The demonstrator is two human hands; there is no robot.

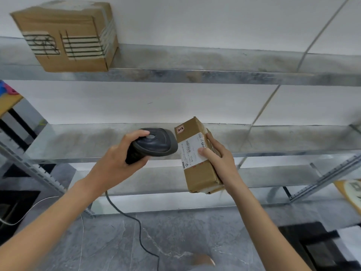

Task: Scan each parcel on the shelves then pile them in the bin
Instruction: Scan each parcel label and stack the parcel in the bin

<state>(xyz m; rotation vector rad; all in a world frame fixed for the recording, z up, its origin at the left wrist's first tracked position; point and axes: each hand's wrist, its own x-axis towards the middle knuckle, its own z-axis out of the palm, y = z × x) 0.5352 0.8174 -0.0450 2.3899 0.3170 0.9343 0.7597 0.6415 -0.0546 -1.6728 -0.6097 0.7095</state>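
My left hand (119, 153) grips a dark grey corded barcode scanner (154, 143), its head almost touching a long brown cardboard parcel (199, 169). My right hand (216, 153) holds that parcel from the right side, thumb on its white shipping label (192, 148), in front of the middle metal shelf (273, 141). A second, bigger brown parcel (66, 36) with white labels crossed out in black sits on the upper shelf (214, 61) at the top left.
The scanner's cable (136, 222) hangs down to the grey marbled floor (175, 241). A lower shelf (254, 178) runs below. A dark bin (316, 249) shows at the bottom right, a black object at the lower left, and slotted shelf uprights on both sides.
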